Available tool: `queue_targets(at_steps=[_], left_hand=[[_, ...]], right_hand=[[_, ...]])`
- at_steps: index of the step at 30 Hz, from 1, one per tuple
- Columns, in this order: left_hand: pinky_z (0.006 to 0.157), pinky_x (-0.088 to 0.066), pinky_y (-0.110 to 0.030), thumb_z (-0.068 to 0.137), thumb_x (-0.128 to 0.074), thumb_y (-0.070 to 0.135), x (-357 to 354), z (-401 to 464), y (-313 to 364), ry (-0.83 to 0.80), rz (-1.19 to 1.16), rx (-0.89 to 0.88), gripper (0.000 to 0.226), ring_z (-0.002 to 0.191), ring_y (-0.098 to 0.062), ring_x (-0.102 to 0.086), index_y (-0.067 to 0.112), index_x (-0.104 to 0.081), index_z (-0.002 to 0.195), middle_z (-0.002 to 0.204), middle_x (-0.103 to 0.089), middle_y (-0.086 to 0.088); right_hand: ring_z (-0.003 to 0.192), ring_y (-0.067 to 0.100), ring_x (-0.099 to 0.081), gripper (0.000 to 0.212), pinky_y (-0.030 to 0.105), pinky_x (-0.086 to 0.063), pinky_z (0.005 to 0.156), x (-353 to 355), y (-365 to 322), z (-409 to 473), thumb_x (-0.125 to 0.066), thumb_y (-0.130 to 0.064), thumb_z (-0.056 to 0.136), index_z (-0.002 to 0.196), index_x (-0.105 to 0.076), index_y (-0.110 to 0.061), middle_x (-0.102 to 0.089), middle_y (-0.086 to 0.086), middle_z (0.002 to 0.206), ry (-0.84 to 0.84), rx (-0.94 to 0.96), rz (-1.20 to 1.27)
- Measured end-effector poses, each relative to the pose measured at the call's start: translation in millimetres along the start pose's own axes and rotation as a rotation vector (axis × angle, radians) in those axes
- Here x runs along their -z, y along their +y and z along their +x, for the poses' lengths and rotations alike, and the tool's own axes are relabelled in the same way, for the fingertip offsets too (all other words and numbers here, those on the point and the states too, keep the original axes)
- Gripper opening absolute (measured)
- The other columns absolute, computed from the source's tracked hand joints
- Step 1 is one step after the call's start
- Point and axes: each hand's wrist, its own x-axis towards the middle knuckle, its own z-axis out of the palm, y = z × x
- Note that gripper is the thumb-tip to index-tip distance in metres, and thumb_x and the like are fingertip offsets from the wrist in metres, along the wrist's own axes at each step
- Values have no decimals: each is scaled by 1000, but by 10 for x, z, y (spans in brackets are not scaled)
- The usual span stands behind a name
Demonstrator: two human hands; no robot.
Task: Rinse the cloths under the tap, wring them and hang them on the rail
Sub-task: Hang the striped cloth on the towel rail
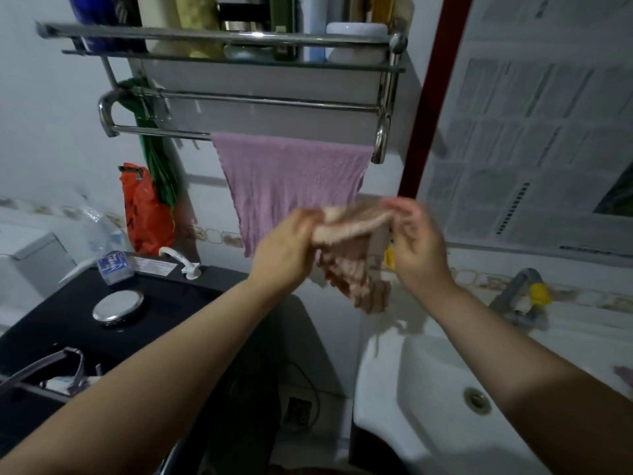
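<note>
Rail (161, 132) bare beside pink cloth (291, 180)

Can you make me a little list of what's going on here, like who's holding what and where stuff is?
Left hand: left hand grips one end of the brownish striped cloth.
Right hand: right hand holds its other end.
Cloth position: held in the air, below the rail.
Already hung: crinkly pink cloth draped over the lower shiny metal rail.
Sink: white ceramic sink, lower right.
Tap: grey tap with yellow handle, no water visible.

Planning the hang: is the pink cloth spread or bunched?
Bunched: pink cloth hangs crumpled between left hand and right hand.
</note>
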Motion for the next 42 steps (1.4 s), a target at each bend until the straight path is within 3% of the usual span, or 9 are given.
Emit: queue_targets(at_steps=[4,10,13,18,24,30,33,38,42], left_hand=[[84,-46,-35,90,-49,31,-153,-83,-157,-1160,228,304,32,105,-29,-54,15,-56,116,125,-57,-9],[81,-52,-38,92,-52,8,-123,-127,-353,-373,-326,473,22,94,-25,-64,18,-61,110,100,-68,-5],[78,-55,-28,89,-51,-7,14,-21,-300,-288,-802,628,31,86,-14,-64,17,-61,105,93,-66,2],[82,-47,-28,89,-53,8,244,233,-353,-173,-342,419,37,92,-12,-57,20,-57,124,110,-60,6],[60,-51,-31,100,-37,36,510,534,-400,-328,66,438,30,62,-19,-64,18,-59,90,73,-66,-1],[46,-51,-27,99,-37,10,888,972,-386,-103,-589,574,22,57,-22,-67,12,-59,102,70,-69,-5],[58,-58,-37,94,-40,2,951,1299,-454,87,-743,497,27,73,-27,-68,21,-58,100,75,-66,-2],[85,-53,-44,83,-50,7,843,1566,-609,311,-600,119,36,99,-22,-60,22,-51,116,109,-60,-3],[109,-34,-44,90,-58,27,481,1519,-1117,109,63,-270,62,129,-37,-44,-3,-39,140,143,-42,-22]], right_hand=[[84,22,-59,25,30,-45,72,-38,50,-3,-40,-15,96,94,-57,-34,-60,-5,82,-794,-405,-364],[78,19,-57,19,33,-48,76,-79,246,-22,-58,-19,92,74,-60,-26,-58,2,77,-235,-623,308],[69,13,-58,14,25,-50,67,-83,144,40,-66,-18,86,77,-57,-19,-56,2,73,-163,-734,741],[61,5,-63,31,20,-49,57,-25,17,207,-72,-13,81,110,-59,-16,-68,-3,70,-777,-739,501],[39,7,-36,32,21,-34,42,112,-273,567,-56,-31,95,66,-49,-19,-42,-7,44,-1197,-645,-16],[39,12,-56,17,24,-49,38,129,-527,1031,-44,-26,100,90,-55,-18,-62,8,63,-337,-909,761],[85,24,-71,13,34,-61,67,-25,-755,1260,-45,-25,100,104,-55,-17,-67,12,106,-19,-719,1104],[117,15,-51,21,33,-44,104,-363,-685,1583,-49,-24,95,112,-60,-30,-52,10,128,108,116,356],[119,21,-44,42,31,-43,95,-478,-369,1693,-42,-30,92,130,-52,-17,-36,14,142,-198,386,-384]])
